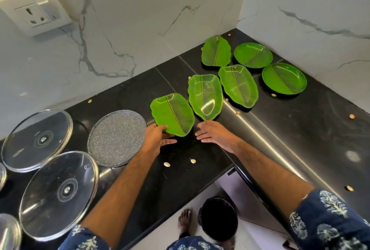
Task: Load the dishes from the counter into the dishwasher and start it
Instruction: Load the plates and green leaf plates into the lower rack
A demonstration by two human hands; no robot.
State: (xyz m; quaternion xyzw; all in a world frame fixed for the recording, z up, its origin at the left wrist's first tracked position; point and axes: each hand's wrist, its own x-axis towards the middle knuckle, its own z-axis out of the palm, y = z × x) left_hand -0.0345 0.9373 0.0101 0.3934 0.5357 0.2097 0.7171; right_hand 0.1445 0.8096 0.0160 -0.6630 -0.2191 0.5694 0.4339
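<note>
- Black stone worktop (180, 179), L-shaped, running into the corner between two marble walls.
- Green leaf-pattern plates: 6 total. 4 leaf-shaped, 2 round.
- Nearest leaf plate (172, 114) is the landmark. Left hand (158, 138) grips its near edge: thumb on top of the rim, fingers curled below it.
- Right hand (215, 133) just right of that plate, palm down, fingers straight and relaxed, holding nothing. Its fingertips sit at the near tip of the second leaf plate (205, 96); cannot tell whether they touch.
- Third leaf plate (238, 85) just beyond and right of the second; fourth leaf plate (216, 51) farthest back, near the corner.
- Round plates: 2, one at (253, 55) beside the fourth leaf plate, one at (284, 78) right of the third.
- Grey speckled round tray (117, 138): 1, just left of the landmark plate.
- Glass lids: 2 fully seen, (37, 140) and (59, 195), well left of the landmark plate. More partial ones cut off at the left edge.
- Small pale bits (166, 164) scattered over the worktop, about 10.
- Wall socket (38, 14): 1, on the left wall.
</note>
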